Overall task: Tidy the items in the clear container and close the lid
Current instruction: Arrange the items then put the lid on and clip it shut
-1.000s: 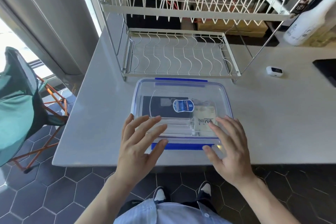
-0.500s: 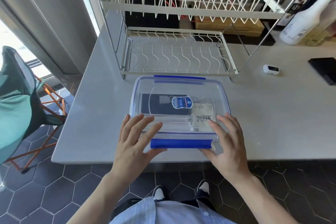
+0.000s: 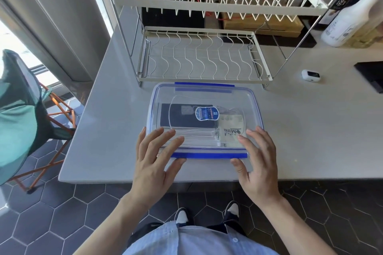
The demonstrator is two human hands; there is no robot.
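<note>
The clear container (image 3: 204,118) sits on the grey counter (image 3: 310,130), near its front edge and just in front of the white wire dish rack (image 3: 202,56), with the lid (image 3: 207,97) seated on top. The left hand (image 3: 154,157) lies flat with fingers spread over the near-left corner of the lid, thumb beside the blue front latch (image 3: 209,155); it grips nothing. The right hand (image 3: 258,161) lies likewise over the near-right corner, fingers spread and thumb at the right end of the latch, also gripping nothing. A second blue latch (image 3: 204,85) runs along the far edge (whether either latch is fully snapped down cannot be determined). Inside, seen through the lid, a dark flat item (image 3: 182,118) lies to the left and a beige packet (image 3: 232,128) to the right; a blue sticker (image 3: 207,113) on the lid covers part of both, and the fingers hide their near ends. To the right, well apart from the container, a small white device (image 3: 310,75) rests on the counter, with a black object (image 3: 371,74) cut off by the frame edge and a white bottle (image 3: 348,25) at the back. Boxes behind the rack are obscured by its wires. A green folding chair (image 3: 20,114) stands on the hexagon-tiled floor (image 3: 62,223) at left, partly cropped.
</note>
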